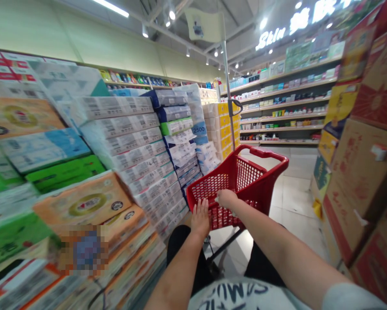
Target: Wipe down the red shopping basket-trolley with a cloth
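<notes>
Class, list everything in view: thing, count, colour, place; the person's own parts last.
Cart: one, red, centre.
Packs: many, white, orange, green, left.
Rear packs: several, yellow, white, beyond cart.
Boxes: several, brown, red, right.
Shelves: several, pale, back right.
Bottles: many, mixed, back left.
Pole: one, grey, above cart.
Panel: one, pale, atop pole.
Letters: several, white, upper right.
Ceiling lights: many, white, overhead.
Floor: one, pale, beside cart.
Shirt: one, white, bottom.
Trousers: one pair, black, bottom.
Left hand: one, bare, on cart.
Right hand: one, bare, curled at cart.
</notes>
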Motion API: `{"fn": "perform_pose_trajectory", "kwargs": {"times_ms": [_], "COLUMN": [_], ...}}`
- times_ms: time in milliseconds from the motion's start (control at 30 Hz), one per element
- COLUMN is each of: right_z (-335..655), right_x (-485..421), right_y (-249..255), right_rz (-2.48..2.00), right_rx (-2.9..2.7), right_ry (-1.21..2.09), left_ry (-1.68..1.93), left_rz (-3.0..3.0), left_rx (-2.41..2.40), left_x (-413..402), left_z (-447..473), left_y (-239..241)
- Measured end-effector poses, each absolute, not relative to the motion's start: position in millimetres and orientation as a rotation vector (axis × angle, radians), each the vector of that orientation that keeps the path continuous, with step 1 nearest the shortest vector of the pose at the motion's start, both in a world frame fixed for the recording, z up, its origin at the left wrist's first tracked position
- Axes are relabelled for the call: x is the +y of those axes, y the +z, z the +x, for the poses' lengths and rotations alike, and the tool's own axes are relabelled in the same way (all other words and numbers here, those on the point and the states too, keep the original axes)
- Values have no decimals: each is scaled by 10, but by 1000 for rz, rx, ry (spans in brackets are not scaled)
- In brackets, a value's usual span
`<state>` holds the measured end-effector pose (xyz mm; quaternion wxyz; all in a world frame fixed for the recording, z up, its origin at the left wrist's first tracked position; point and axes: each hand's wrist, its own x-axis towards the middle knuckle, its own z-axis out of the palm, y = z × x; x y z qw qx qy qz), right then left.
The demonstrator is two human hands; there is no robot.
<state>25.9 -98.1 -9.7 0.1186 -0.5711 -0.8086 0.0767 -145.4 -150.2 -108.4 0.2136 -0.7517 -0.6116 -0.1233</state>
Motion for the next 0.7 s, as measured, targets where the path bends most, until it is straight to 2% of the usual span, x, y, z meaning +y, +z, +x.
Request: {"fn": "perform_pose_trajectory", "kwargs": {"times_ms": [267,700], "right_z": [178,267], "right_x": [-1021,-1018], "right_y": [-105,-302], "right_rz": [-1772,-1445], "right_rx": [-2305,-2312], "right_ry": [195,-25], "left_ry": [-309,-346], "left_rz": [-2116,-2069], "left_rx": [-1720,-1905], "left_x": [-1525,-1328], "left_z": [-1425,-1467], "left_y": [-1090,-996]}}
